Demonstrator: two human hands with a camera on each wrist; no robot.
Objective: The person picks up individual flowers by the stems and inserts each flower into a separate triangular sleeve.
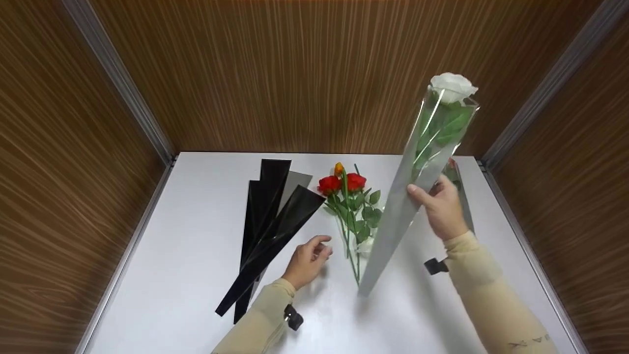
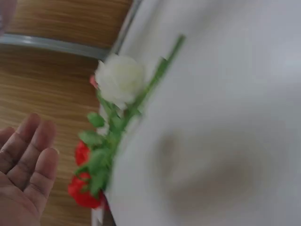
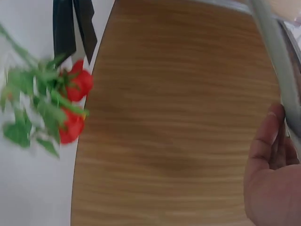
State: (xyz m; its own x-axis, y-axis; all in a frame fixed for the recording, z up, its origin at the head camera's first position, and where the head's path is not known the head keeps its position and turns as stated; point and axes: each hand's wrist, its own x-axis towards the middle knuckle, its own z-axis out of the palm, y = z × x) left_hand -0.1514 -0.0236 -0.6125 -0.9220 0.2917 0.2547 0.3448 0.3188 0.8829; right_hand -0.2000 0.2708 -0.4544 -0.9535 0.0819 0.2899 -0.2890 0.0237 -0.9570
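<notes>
A white rose [image 1: 453, 87] in a sleeve [image 1: 393, 231], clear in front and grey toward the foot, is held up over the right part of the surface [image 1: 162, 255]. It stands tilted, its long axis running from low left to high right: the bloom pokes out of the wide mouth at the top, and the narrow tip points down and toward the person. Whether that tip touches the surface I can't tell.

Of the two hands, the right hand [image 1: 443, 209] pinches the sleeve about midway, thumb across the front and fingers behind. The left hand [image 1: 305, 260] holds nothing; its fingers curve loosely, a little apart, above the surface.

From the left wrist, the loose white flower [image 2: 120, 80] shows nearly whole, where the head view has it partly behind the sleeve; that view also shows the left palm. The right wrist sees the sleeve as a thin strip with fingers against it.

Between the hands, farther back, lie two red roses [image 1: 356, 182] and an orange bud [image 1: 339, 168]. Black sleeves [image 1: 275, 236] overlap to the left, and another wrapped flower [image 1: 460, 183] lies behind the right hand.
</notes>
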